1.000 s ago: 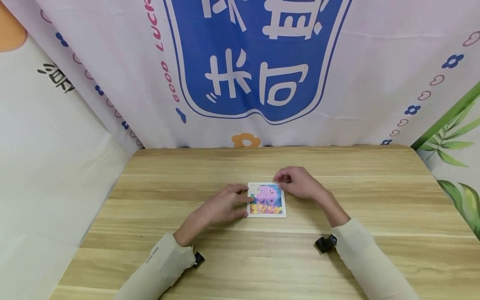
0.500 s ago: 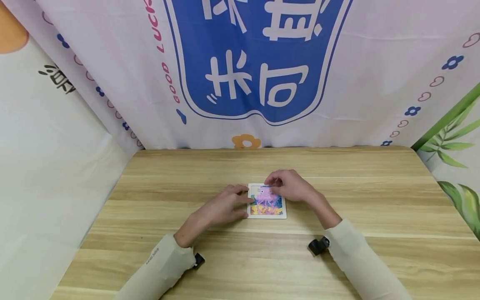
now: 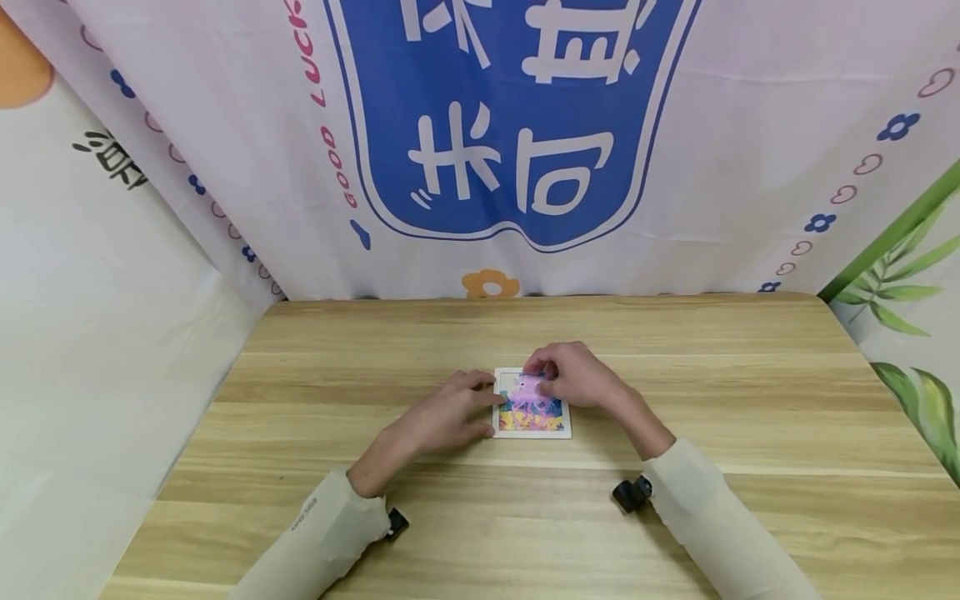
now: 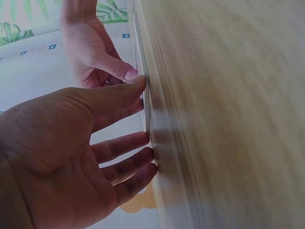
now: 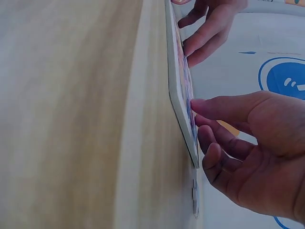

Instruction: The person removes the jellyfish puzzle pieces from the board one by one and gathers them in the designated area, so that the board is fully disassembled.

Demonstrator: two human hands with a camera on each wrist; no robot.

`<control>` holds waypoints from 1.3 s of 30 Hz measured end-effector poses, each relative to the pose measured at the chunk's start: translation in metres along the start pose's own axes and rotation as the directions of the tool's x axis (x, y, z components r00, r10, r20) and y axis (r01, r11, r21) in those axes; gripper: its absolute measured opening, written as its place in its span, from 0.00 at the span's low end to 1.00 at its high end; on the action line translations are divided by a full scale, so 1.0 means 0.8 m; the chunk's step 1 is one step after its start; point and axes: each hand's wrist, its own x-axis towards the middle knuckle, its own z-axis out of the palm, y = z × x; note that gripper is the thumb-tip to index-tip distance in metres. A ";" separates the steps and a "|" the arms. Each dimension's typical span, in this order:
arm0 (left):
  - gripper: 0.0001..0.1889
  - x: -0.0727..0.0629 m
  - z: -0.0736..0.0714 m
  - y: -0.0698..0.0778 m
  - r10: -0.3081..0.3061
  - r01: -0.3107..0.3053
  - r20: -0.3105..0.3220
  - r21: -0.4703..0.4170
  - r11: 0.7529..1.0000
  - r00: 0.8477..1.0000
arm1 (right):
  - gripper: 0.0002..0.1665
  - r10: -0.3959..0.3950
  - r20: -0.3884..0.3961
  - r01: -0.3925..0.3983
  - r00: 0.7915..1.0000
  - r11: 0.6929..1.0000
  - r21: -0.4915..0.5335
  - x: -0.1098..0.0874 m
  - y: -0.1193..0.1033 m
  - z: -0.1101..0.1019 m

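Leftward and slightly nearer goes the right hand (image 3: 581, 375): a second ago its fingers were at the far right corner of the picture board (image 3: 532, 434), and now they are over the far part of the picture (image 3: 534, 412), right of its middle. The left hand (image 3: 446, 412) has hardly shifted.

The board lies flat on the worktop (image 3: 487, 517), around the middle from left to right, between the two hands. Its white border frames a pink jellyfish; the far left corner inside shows pale.

The right hand comes in from the right, fingers bent, the thumb touching the picture's surface; whether they grasp a piece cannot be told. The left hand reaches from the left, fingers extended and spread against the board's left side, one over the picture's edge, none wrapped around it. The right hand hides the picture's far right part.

In the right wrist view, a small thin item (image 5: 195, 198) sits past the board's lower end, too unclear to name. Nearer are two pale sleeves (image 3: 315, 533), each with a black wrist camera (image 3: 632, 495). Along the far edge hangs a white curtain (image 3: 720, 167) with a blue emblem (image 3: 506, 125); printed leaves (image 3: 900, 292) show at right.
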 end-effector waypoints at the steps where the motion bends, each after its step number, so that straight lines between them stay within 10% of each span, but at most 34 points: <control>1: 0.24 0.000 0.000 0.000 -0.002 0.002 0.001 0.000 1.000 1.000 | 0.14 0.005 0.000 -0.005 1.000 1.000 0.002 0.001 -0.001 0.000; 39: 0.24 0.001 0.001 -0.002 -0.010 0.010 -0.003 0.004 1.000 1.000 | 0.23 0.005 0.087 -0.007 0.996 1.000 0.017 0.012 -0.005 -0.003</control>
